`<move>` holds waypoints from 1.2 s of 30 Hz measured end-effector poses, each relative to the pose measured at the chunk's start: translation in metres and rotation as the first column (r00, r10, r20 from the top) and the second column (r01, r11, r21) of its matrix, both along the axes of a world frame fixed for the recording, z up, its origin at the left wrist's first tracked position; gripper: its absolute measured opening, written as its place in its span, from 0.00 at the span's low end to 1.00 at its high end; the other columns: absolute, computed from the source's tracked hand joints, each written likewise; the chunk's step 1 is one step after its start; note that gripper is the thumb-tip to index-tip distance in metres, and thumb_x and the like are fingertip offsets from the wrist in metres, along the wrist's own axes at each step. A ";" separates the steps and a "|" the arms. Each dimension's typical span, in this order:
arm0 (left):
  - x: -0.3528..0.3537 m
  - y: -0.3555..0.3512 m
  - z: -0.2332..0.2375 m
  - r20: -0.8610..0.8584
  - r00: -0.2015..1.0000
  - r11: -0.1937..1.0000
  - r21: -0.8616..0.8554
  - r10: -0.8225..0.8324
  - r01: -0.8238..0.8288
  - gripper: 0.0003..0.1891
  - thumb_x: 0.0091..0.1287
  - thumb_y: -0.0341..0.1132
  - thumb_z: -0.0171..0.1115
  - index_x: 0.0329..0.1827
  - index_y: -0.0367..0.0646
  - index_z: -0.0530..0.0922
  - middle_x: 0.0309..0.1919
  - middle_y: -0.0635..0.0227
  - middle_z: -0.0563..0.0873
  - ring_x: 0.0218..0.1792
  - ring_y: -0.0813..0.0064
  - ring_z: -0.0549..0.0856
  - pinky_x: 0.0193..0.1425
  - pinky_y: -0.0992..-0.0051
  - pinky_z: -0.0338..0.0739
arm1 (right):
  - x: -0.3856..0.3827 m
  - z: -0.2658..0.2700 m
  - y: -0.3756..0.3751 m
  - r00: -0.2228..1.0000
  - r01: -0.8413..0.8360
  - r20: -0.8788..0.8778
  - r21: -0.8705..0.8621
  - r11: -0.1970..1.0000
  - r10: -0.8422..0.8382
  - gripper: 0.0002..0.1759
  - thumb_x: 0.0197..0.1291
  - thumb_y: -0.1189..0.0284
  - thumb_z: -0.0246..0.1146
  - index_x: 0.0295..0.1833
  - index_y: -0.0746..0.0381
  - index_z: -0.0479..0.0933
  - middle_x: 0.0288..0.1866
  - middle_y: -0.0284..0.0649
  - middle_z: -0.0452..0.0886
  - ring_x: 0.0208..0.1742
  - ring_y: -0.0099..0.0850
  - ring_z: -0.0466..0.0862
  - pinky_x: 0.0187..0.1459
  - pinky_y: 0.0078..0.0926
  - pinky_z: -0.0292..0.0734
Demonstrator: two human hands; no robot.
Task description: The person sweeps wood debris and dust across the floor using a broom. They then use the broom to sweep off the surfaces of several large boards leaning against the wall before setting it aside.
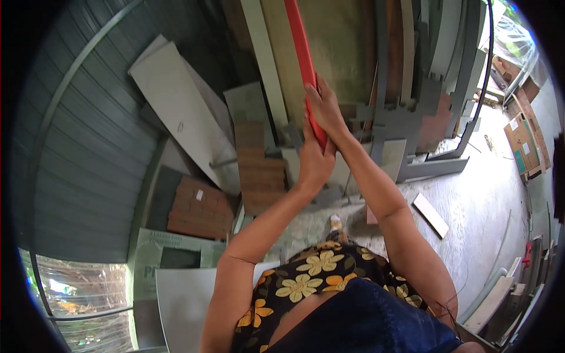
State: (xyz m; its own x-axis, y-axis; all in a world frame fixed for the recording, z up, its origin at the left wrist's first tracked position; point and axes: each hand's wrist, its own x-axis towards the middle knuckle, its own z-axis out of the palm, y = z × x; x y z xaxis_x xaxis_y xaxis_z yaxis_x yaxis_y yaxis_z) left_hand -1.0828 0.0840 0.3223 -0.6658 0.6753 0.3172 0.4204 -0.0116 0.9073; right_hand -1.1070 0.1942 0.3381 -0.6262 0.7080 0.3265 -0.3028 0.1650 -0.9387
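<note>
A long red pole point(301, 44) runs up from my hands and out at the top edge, so its far end is out of view. My right hand point(325, 110) is wrapped around it higher up. Just below, my left hand point(318, 160) grips the pole near its lower end. Both arms stretch forward, and the pole tilts slightly left toward its top. Beyond it stands a tall yellowish board point(338, 53) with a pale edge strip.
Panels lean around me: a white panel point(182, 112) on the left, brown-faced boards point(203, 206) below it, and grey strips point(444, 53) on the right. A short white plank point(431, 215) lies on the concrete floor point(471, 203). A cardboard box point(521, 144) sits far right.
</note>
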 end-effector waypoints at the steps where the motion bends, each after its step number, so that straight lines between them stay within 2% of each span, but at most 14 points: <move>1: -0.013 0.020 0.020 -0.026 1.000 1.000 0.012 0.003 -0.003 0.37 0.60 0.32 0.53 0.68 0.33 0.42 0.45 0.39 0.77 0.45 0.49 0.79 0.47 0.65 0.73 | -0.014 0.019 0.022 1.000 0.022 -0.003 0.070 0.997 -0.022 0.17 0.62 0.68 0.51 0.53 0.67 0.66 0.22 0.34 0.70 0.21 0.21 0.71 0.21 0.23 0.67; 2: -0.026 0.041 0.039 -0.029 1.000 1.000 0.020 0.004 -0.003 0.37 0.61 0.35 0.54 0.69 0.36 0.43 0.50 0.42 0.75 0.50 0.52 0.78 0.52 0.68 0.71 | -0.033 0.035 0.047 0.998 0.057 -0.036 0.128 0.990 -0.053 0.17 0.61 0.68 0.51 0.51 0.67 0.67 0.22 0.36 0.71 0.21 0.22 0.72 0.21 0.24 0.68; 5: -0.071 0.112 0.081 -0.193 0.974 0.984 -0.114 0.114 -0.138 0.35 0.59 0.38 0.55 0.66 0.35 0.49 0.37 0.45 0.81 0.33 0.54 0.83 0.36 0.65 0.76 | -0.085 0.082 0.127 0.990 0.126 -0.090 0.237 0.963 -0.107 0.16 0.59 0.67 0.53 0.46 0.68 0.70 0.22 0.39 0.73 0.23 0.26 0.76 0.23 0.27 0.69; 10: -0.108 0.185 0.105 -0.123 0.992 0.941 -0.337 -0.002 -0.040 0.34 0.57 0.35 0.55 0.64 0.38 0.51 0.29 0.51 0.81 0.22 0.61 0.82 0.23 0.68 0.75 | -0.102 0.098 0.193 0.993 0.116 -0.021 0.000 0.993 -0.116 0.16 0.58 0.66 0.53 0.43 0.68 0.70 0.21 0.40 0.73 0.20 0.30 0.76 0.22 0.32 0.70; 13: -0.103 0.185 0.041 -0.060 0.995 0.851 -0.523 -0.084 0.040 0.32 0.56 0.32 0.54 0.63 0.39 0.52 0.30 0.51 0.81 0.23 0.60 0.82 0.24 0.66 0.76 | -0.105 -0.016 0.223 0.968 0.250 0.029 0.013 0.968 -0.251 0.16 0.58 0.65 0.52 0.42 0.68 0.70 0.21 0.41 0.73 0.19 0.30 0.76 0.20 0.32 0.70; 14: -0.098 0.177 0.001 -0.084 0.988 0.830 -0.555 -0.127 0.059 0.31 0.56 0.32 0.54 0.61 0.37 0.53 0.32 0.47 0.81 0.29 0.54 0.82 0.32 0.62 0.76 | -0.083 -0.047 0.198 0.955 0.287 0.099 -0.072 0.955 -0.280 0.16 0.59 0.64 0.52 0.43 0.67 0.71 0.22 0.42 0.74 0.21 0.31 0.77 0.22 0.32 0.70; 16: -0.078 0.145 -0.090 -0.213 0.957 0.850 -0.524 -0.195 0.057 0.28 0.55 0.32 0.54 0.57 0.36 0.54 0.35 0.41 0.80 0.37 0.44 0.80 0.44 0.54 0.74 | -0.062 -0.153 0.175 0.889 0.425 0.140 0.108 0.899 -0.437 0.17 0.60 0.62 0.53 0.46 0.65 0.71 0.25 0.43 0.76 0.22 0.34 0.78 0.22 0.32 0.70; 17: -0.064 0.124 -0.123 -0.116 0.968 0.745 -0.660 -0.221 0.091 0.31 0.54 0.32 0.55 0.60 0.36 0.52 0.36 0.41 0.80 0.38 0.43 0.80 0.43 0.53 0.74 | -0.037 -0.173 0.138 0.864 0.455 0.193 0.094 0.886 -0.465 0.14 0.63 0.64 0.51 0.46 0.63 0.70 0.19 0.38 0.72 0.18 0.26 0.74 0.19 0.27 0.69; 19: -0.023 0.069 -0.146 -0.013 0.979 0.682 -0.719 -0.206 0.134 0.35 0.54 0.31 0.55 0.63 0.36 0.48 0.35 0.41 0.80 0.38 0.42 0.80 0.43 0.54 0.74 | 0.006 -0.191 0.072 0.937 0.310 0.254 -0.284 0.907 -0.241 0.16 0.64 0.69 0.49 0.56 0.60 0.62 0.20 0.34 0.69 0.17 0.22 0.72 0.16 0.21 0.68; 20: -0.009 0.050 -0.152 0.024 0.981 0.677 -0.721 -0.192 0.150 0.36 0.54 0.31 0.54 0.64 0.37 0.47 0.35 0.41 0.80 0.38 0.42 0.80 0.43 0.54 0.74 | 0.020 -0.195 0.051 0.940 0.295 0.261 -0.291 0.910 -0.221 0.16 0.64 0.69 0.49 0.57 0.60 0.62 0.20 0.33 0.68 0.17 0.21 0.71 0.16 0.21 0.68; 22: 0.009 0.023 -0.156 0.096 0.983 0.674 -0.717 -0.158 0.178 0.37 0.54 0.30 0.53 0.66 0.37 0.44 0.35 0.40 0.80 0.37 0.41 0.80 0.43 0.55 0.74 | 0.042 -0.184 0.020 0.946 0.259 0.272 -0.295 0.920 -0.179 0.16 0.65 0.70 0.49 0.57 0.59 0.61 0.21 0.32 0.66 0.17 0.20 0.70 0.16 0.20 0.68; 25: 0.027 -0.004 -0.139 0.150 0.983 0.816 -0.550 -0.109 0.175 0.38 0.55 0.28 0.52 0.68 0.38 0.43 0.36 0.39 0.79 0.37 0.42 0.80 0.43 0.55 0.74 | 0.056 -0.166 -0.006 0.966 0.215 0.211 -0.328 0.920 -0.151 0.17 0.63 0.70 0.50 0.57 0.59 0.61 0.22 0.32 0.67 0.16 0.20 0.70 0.15 0.21 0.67; 31: 0.024 -0.012 -0.088 -0.057 0.996 0.959 -0.277 -0.073 0.055 0.38 0.57 0.29 0.52 0.68 0.36 0.42 0.34 0.38 0.79 0.36 0.42 0.80 0.40 0.56 0.75 | 0.038 -0.102 -0.008 0.988 0.150 0.058 -0.221 0.964 -0.140 0.17 0.63 0.70 0.50 0.56 0.61 0.63 0.22 0.33 0.68 0.17 0.20 0.70 0.16 0.21 0.67; 36: 0.010 0.023 -0.053 -0.107 0.994 0.911 -0.413 -0.020 -0.026 0.39 0.57 0.30 0.53 0.66 0.29 0.39 0.30 0.40 0.80 0.33 0.43 0.80 0.37 0.56 0.75 | 0.014 -0.070 0.028 0.999 0.044 0.038 -0.179 0.983 -0.038 0.17 0.63 0.68 0.50 0.56 0.62 0.65 0.21 0.32 0.68 0.18 0.20 0.70 0.18 0.21 0.67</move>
